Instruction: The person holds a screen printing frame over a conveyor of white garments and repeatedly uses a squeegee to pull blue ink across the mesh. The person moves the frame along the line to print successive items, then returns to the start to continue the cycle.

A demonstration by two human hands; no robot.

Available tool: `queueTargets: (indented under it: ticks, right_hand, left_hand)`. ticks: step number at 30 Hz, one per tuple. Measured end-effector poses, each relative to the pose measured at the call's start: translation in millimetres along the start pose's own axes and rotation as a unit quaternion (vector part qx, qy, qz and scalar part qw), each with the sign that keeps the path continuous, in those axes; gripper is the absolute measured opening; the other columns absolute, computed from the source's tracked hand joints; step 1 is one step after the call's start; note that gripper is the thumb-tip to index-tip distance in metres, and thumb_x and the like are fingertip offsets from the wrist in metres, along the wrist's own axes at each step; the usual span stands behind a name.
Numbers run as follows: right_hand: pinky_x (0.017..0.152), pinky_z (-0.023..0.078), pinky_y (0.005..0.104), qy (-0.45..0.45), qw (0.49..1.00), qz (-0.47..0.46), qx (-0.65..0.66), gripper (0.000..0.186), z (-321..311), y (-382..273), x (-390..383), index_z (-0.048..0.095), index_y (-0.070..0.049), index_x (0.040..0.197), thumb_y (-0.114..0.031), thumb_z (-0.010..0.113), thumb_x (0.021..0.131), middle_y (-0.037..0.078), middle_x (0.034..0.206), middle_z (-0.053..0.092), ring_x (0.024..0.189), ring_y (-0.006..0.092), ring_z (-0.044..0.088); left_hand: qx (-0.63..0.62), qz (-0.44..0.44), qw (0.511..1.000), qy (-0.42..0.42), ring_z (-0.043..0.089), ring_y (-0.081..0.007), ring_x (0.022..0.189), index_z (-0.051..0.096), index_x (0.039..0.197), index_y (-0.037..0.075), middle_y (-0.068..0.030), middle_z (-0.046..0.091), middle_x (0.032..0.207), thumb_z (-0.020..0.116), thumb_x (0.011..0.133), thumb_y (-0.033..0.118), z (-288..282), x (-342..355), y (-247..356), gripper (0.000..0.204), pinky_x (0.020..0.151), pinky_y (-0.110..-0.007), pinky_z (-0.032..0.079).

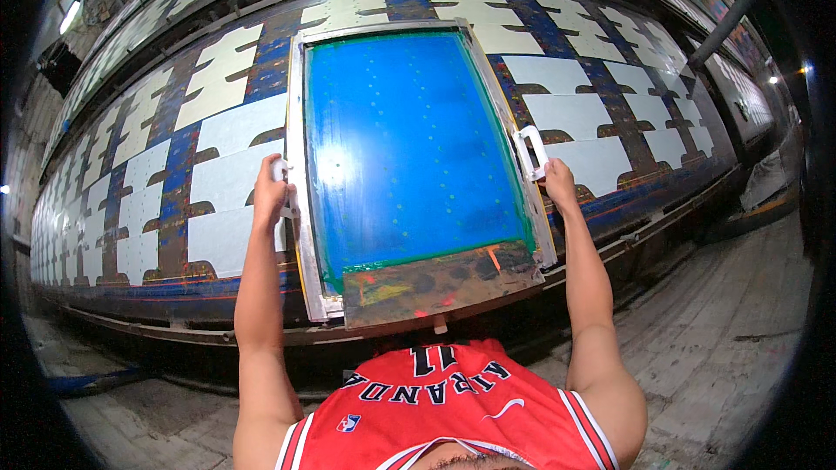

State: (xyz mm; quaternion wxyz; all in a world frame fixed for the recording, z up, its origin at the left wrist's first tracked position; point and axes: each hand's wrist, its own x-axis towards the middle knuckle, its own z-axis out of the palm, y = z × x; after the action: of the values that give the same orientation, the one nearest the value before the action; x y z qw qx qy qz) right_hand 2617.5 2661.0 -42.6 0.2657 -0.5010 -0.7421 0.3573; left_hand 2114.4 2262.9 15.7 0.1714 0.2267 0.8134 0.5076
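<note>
The blue-screened frame lies over the tabletop between the person's left hand and right hand, long axis running away from the body, neither hand clearly nearer, fingers wrapped around left handle and right handle.

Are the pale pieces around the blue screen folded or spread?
Spread: on both sides of the blue screen, the pale pieces lie flat in rows on the table, notched outlines showing.

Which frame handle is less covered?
Right handle: its white loop mostly shows above the right hand; left hand hides more of the left handle.
</note>
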Motion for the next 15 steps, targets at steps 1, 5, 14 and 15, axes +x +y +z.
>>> queueTargets:
  ticks: [1, 5, 14, 15]
  right_hand:
    - [0.07, 0.059, 0.0352, 0.001, 1.0, -0.009, -0.006, 0.026, -4.9, -6.2, 0.3, 0.061, 0.005, 0.114, -0.014, 0.048, 0.104, 0.013, 0.096, 0.069, 0.083, 0.0201, 0.07]
    - [0.069, 0.058, 0.0328, -0.004, 0.999, -0.04, -0.017, 0.024, -29.5, -33.6, 5.7, 0.062, 0.005, 0.111, -0.014, 0.049, 0.103, 0.011, 0.091, 0.07, 0.078, 0.0172, 0.069]
    - [0.067, 0.054, 0.0312, 0.021, 0.992, -0.09, 0.081, 0.023, -121.5, -60.2, 25.6, 0.066, 0.005, 0.113, -0.008, 0.066, 0.093, 0.011, 0.087, 0.073, 0.075, 0.014, 0.069]
    - [0.067, 0.054, 0.0306, 0.015, 0.991, -0.106, 0.077, 0.023, -137.2, -56.1, 31.2, 0.066, 0.005, 0.113, -0.008, 0.066, 0.093, 0.011, 0.087, 0.073, 0.075, 0.0138, 0.069]
  left_hand:
    - [-0.006, -0.015, 1.0, -0.007, 0.066, -0.0266, 0.094, 0.054, 0.133, 0.013, -0.016, 0.068, 0.108, 0.062, 0.068, -0.014, -2.4, 2.7, 4.3, 0.071, 0.075, -0.037, 0.054]
    - [-0.077, 0.008, 0.997, -0.025, 0.058, -0.0171, 0.067, 0.052, 0.135, 0.012, -0.0129, 0.061, 0.098, 0.058, 0.067, -0.019, -6.7, 11.1, 29.6, 0.075, 0.053, -0.03, 0.046]
    - [-0.081, -0.006, 0.993, -0.08, 0.06, -0.0239, 0.087, 0.048, 0.142, 0.013, -0.0125, 0.059, 0.112, 0.057, 0.076, -0.015, 14.3, 30.5, 128.3, 0.073, 0.067, -0.04, 0.052]
    - [-0.081, -0.011, 0.993, -0.087, 0.059, -0.0249, 0.092, 0.047, 0.143, 0.013, -0.0135, 0.058, 0.118, 0.058, 0.078, -0.013, 21.4, 29.7, 137.7, 0.071, 0.071, -0.042, 0.053]
